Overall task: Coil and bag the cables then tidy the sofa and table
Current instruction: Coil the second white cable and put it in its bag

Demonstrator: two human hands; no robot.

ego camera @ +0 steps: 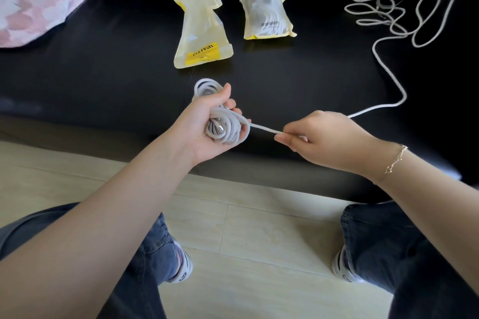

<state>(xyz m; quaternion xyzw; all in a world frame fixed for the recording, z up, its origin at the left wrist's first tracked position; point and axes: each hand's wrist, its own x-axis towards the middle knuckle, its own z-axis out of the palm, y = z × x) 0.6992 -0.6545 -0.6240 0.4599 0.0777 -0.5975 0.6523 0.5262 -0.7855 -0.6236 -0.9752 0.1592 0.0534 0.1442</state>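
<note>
Over a black sofa [103,80], the left hand [207,127] clutched a white coil of cable [225,127]; the right hand [318,137] pinched the cable's free length just beside it; the rest trailed right into a loose tangle [388,10]; two yellowish bags [199,31] lay behind the hands; a pink cloth [33,0] sat far left.
</note>
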